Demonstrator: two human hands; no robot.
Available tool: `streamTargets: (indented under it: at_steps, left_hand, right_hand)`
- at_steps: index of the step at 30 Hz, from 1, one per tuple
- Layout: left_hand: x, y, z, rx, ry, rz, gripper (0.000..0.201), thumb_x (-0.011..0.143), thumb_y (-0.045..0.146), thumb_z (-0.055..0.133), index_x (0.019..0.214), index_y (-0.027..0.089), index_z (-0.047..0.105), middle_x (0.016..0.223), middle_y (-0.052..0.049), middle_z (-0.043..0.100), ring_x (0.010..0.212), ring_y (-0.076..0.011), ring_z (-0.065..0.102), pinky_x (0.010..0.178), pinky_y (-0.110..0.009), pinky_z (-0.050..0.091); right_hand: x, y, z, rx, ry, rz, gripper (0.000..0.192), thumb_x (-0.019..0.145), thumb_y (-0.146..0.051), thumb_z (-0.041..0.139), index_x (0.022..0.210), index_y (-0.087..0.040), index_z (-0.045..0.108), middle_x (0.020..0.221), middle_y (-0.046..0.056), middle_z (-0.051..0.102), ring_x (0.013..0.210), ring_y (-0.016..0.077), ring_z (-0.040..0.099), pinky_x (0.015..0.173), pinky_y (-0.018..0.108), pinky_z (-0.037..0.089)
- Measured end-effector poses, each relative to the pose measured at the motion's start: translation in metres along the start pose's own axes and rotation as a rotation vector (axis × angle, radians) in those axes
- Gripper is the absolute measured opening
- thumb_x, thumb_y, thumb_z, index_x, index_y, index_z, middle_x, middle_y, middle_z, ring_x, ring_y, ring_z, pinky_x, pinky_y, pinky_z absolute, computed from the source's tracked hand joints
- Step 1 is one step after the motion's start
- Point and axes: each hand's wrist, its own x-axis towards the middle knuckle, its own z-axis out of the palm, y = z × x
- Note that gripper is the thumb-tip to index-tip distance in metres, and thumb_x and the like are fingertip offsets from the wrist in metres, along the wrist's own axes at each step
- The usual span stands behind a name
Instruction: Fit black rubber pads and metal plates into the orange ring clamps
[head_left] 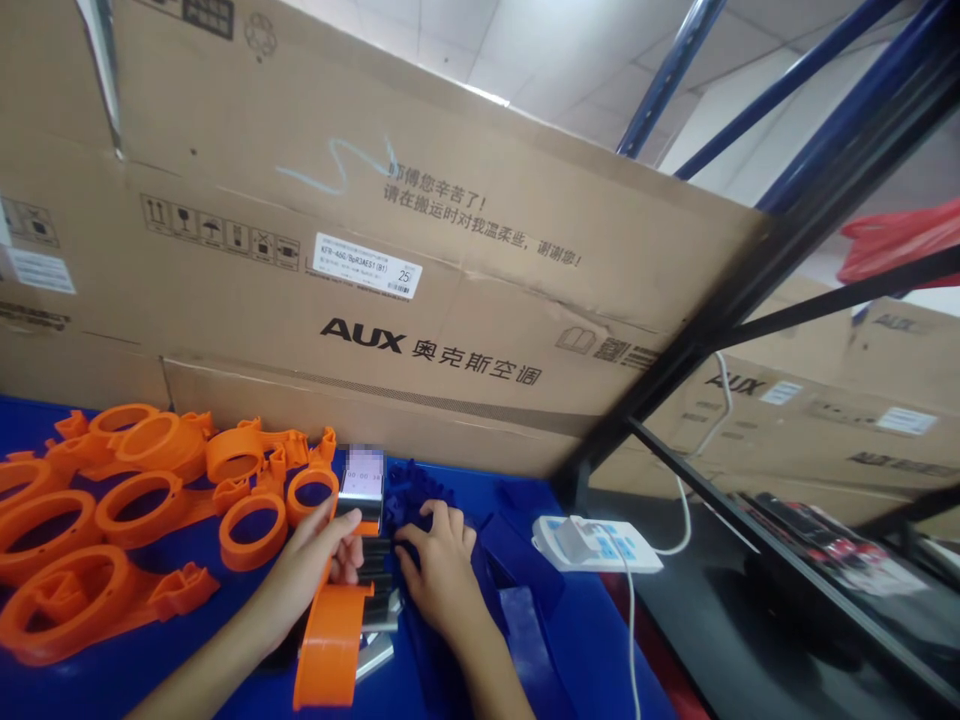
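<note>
My left hand (330,548) is closed around an orange plastic ring part (330,645), whose wide band hangs below the fingers. Black and silver bar-like pieces (379,610) lie just right of that hand, partly covered. My right hand (441,560) rests over dark blue plastic pieces (416,490), its fingers bent and apart; nothing shows between them, though the fingertips are partly lost against the blue. Beyond my left hand stands a phone (362,475) with a timer on its lit screen.
Several more orange ring parts (142,508) crowd the left of the blue table surface (409,690). A large cardboard box (465,290) walls off the back. To the right are a white power strip (596,545) with cables, dark rack bars (697,340) and a black surface (720,620).
</note>
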Motion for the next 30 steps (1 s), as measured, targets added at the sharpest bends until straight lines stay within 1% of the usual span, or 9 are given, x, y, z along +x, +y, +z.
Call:
streamTargets:
  at_steps: [4,8,13,16,19,22,26,28,30]
  left_hand:
    - [-0.001,0.001,0.000,-0.003,-0.004,0.010,0.027,0.091,0.046,0.069,0.084,0.023,0.056,0.066,0.003,0.068,0.052,-0.0136,0.062,0.053,-0.025,0.049]
    - [-0.003,0.001,0.000,0.002,-0.019,0.007,0.028,0.091,0.046,0.070,0.083,0.022,0.058,0.066,0.002,0.069,0.052,-0.0136,0.062,0.052,-0.025,0.048]
    - [-0.002,0.000,0.000,0.009,-0.010,0.008,0.029,0.092,0.046,0.069,0.080,0.022,0.059,0.066,0.002,0.069,0.052,-0.0135,0.062,0.053,-0.025,0.049]
    - [-0.002,0.001,0.003,0.012,-0.008,-0.003,0.033,0.090,0.047,0.070,0.074,0.020,0.060,0.063,0.000,0.069,0.051,-0.0135,0.062,0.051,-0.024,0.048]
    - [-0.005,0.001,0.009,0.011,-0.010,-0.012,0.035,0.090,0.049,0.068,0.072,0.019,0.063,0.061,-0.002,0.069,0.048,-0.0137,0.061,0.050,-0.024,0.047]
    - [-0.010,-0.001,0.014,-0.014,-0.024,-0.044,0.032,0.092,0.048,0.065,0.080,0.018,0.066,0.052,-0.001,0.066,0.044,-0.0142,0.057,0.049,-0.024,0.045]
    - [-0.014,-0.004,0.016,-0.082,-0.079,-0.094,0.028,0.092,0.047,0.063,0.082,0.021,0.064,0.047,0.000,0.064,0.042,-0.0156,0.056,0.049,-0.025,0.043]
    - [-0.014,-0.004,0.015,-0.102,-0.099,-0.112,0.032,0.092,0.048,0.063,0.078,0.019,0.066,0.047,-0.001,0.064,0.042,-0.0155,0.055,0.049,-0.025,0.042]
    - [-0.013,-0.003,0.014,-0.128,-0.112,-0.145,0.042,0.091,0.052,0.062,0.067,0.018,0.066,0.046,-0.003,0.062,0.042,-0.0150,0.054,0.048,-0.025,0.040]
  right_hand:
    - [0.001,0.004,0.004,0.014,-0.008,-0.025,0.015,0.095,-0.028,0.068,0.105,-0.034,0.076,0.129,0.010,0.057,0.120,0.0335,0.049,0.089,0.043,0.041]
    - [0.001,0.007,0.005,0.021,-0.020,-0.027,0.014,0.094,-0.024,0.068,0.103,-0.031,0.076,0.127,0.011,0.058,0.119,0.0330,0.050,0.089,0.043,0.042]
    - [0.001,0.001,-0.008,0.075,0.065,-0.011,0.012,0.095,-0.019,0.063,0.101,-0.025,0.072,0.128,0.011,0.060,0.123,0.0308,0.051,0.095,0.043,0.043]
    - [0.003,-0.002,-0.013,0.244,0.143,-0.015,0.013,0.098,-0.019,0.058,0.102,-0.024,0.070,0.127,0.009,0.064,0.124,0.0281,0.054,0.101,0.044,0.043]
    - [0.004,-0.003,-0.013,0.516,0.196,-0.045,0.013,0.101,-0.023,0.054,0.103,-0.023,0.067,0.126,0.010,0.067,0.122,0.0255,0.059,0.104,0.041,0.045]
    - [0.004,-0.005,-0.007,0.742,0.230,-0.038,0.014,0.103,-0.027,0.052,0.105,-0.022,0.065,0.123,0.011,0.070,0.113,0.0239,0.067,0.096,0.036,0.051]
    - [0.002,-0.010,0.000,0.876,0.266,0.001,0.016,0.101,-0.028,0.059,0.114,-0.022,0.065,0.109,0.008,0.073,0.093,0.0203,0.070,0.083,0.031,0.055]
    - [0.001,-0.013,0.002,0.904,0.310,0.025,0.029,0.097,-0.027,0.064,0.126,-0.022,0.062,0.109,0.008,0.072,0.090,0.0198,0.069,0.080,0.030,0.056]
    - [0.000,-0.016,0.002,0.907,0.347,0.052,0.043,0.095,-0.026,0.067,0.136,-0.021,0.057,0.109,0.008,0.071,0.082,0.0182,0.068,0.076,0.030,0.057]
